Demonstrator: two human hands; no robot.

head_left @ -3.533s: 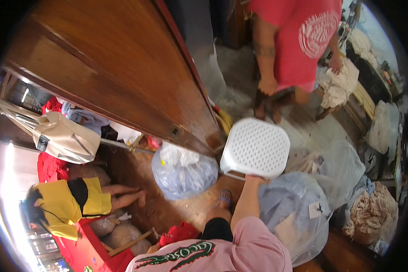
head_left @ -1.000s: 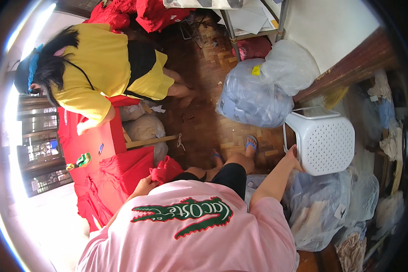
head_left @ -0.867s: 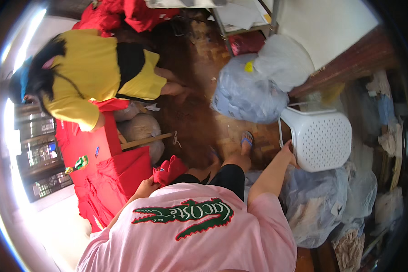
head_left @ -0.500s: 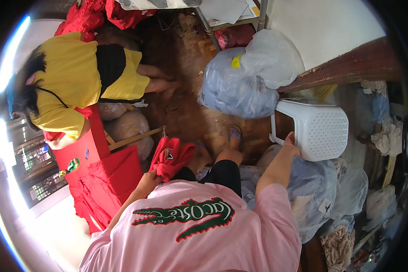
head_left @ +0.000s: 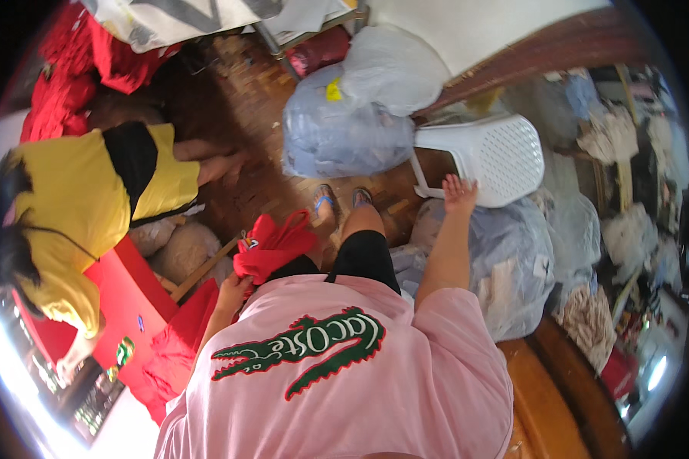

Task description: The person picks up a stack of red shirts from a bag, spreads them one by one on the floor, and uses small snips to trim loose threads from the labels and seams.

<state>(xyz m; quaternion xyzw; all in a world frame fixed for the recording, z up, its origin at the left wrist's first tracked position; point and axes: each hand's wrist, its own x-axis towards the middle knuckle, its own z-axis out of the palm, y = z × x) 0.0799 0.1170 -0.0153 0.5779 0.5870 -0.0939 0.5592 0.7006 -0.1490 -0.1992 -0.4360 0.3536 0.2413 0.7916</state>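
Note:
My left hand (head_left: 236,291) is closed on a bunched red cloth (head_left: 272,246) with a small coloured patch, held beside my thigh. To the right, my right hand (head_left: 459,193) has its fingers spread at the near edge of a white plastic stool (head_left: 505,162). The stool lies tipped, its perforated seat facing me. Whether the fingertips still touch it, I cannot tell. Below the stool is a clear plastic bag (head_left: 509,260) stuffed with pale fabric.
A full plastic bag (head_left: 337,134) stands ahead on the wooden floor (head_left: 241,99). At left, a person in yellow (head_left: 69,199) leans over a red-covered table (head_left: 134,287). Cloth-filled shelves (head_left: 608,138) line the right. Brown wooden furniture (head_left: 543,398) is near me at lower right.
My view has turned, so the surroundings shift leftward and tilt. My right hand's fingers have opened from the stool's edge. The red cloth stays in my left hand.

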